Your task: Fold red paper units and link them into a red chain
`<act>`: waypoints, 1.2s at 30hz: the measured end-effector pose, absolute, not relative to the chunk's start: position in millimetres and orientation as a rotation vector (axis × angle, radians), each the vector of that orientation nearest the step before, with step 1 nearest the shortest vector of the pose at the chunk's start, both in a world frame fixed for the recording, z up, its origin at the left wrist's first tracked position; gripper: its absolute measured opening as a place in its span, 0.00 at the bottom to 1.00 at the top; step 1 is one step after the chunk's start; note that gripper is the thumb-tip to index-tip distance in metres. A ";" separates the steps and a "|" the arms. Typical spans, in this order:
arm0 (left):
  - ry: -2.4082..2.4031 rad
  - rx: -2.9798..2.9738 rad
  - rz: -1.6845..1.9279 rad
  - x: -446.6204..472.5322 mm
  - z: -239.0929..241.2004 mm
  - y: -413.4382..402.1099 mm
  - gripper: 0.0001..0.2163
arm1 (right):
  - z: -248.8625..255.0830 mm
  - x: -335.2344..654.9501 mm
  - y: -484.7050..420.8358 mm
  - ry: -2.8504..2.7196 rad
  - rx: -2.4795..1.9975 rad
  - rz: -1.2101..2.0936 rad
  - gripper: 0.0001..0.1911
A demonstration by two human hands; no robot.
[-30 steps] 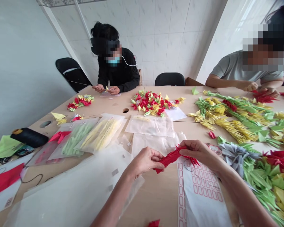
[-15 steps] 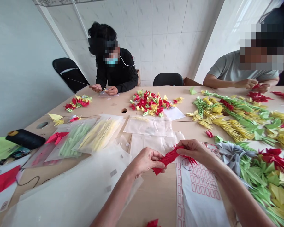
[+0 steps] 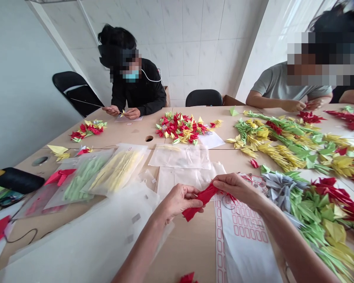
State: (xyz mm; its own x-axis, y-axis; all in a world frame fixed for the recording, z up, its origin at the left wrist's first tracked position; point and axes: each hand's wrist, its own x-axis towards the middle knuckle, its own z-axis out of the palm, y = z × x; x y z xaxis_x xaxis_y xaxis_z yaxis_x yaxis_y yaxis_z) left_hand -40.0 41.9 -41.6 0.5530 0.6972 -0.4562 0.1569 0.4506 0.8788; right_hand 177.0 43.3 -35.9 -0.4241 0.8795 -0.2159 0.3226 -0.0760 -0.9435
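Stretched between my hands is a string of red folded paper cranes (image 3: 207,194), packed close together and slanting down to the left. My left hand (image 3: 179,201) pinches its lower left end between thumb and fingers. Around the upper right end, my right hand (image 3: 235,188) is closed, with red tips poking out below it. A dark thread loops beneath the right hand over a sheet of red-outlined labels (image 3: 249,226). Close to the near edge of the view lies another red folded paper piece (image 3: 188,278).
Strings of yellow, green and grey paper cranes (image 3: 315,220) heap up on the right. Plastic bags (image 3: 115,167) of folded paper and a black thread spool (image 3: 19,180) lie left. Across the table, two people handle paper near a mixed crane pile (image 3: 181,127).
The view has turned slightly right, so the surroundings sit further left. My hands still grip the red string, whose left part now looks smoother and turned.
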 end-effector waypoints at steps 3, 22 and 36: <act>0.942 1.103 0.403 -37.8 -41.2 40.1 0.17 | -33.1 174.4 41.6 -1.756 -1.289 1.511 0.22; 0.919 1.012 0.495 -33.9 -42.6 37.7 0.15 | -34.6 164.0 40.4 -1.740 -1.187 1.535 0.18; 1.035 1.229 0.494 -35.3 -47.3 43.2 0.09 | -33.3 198.1 53.4 -1.999 -1.585 0.789 0.14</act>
State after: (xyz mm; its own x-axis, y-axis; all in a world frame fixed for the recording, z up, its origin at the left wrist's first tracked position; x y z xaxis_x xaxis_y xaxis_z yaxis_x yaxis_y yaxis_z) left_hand -35.3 43.2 -47.3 0.4831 0.7919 -0.3736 0.2078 0.3108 0.9275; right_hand 198.1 53.4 -33.3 -0.2251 0.9743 0.0081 0.7059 0.1688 -0.6879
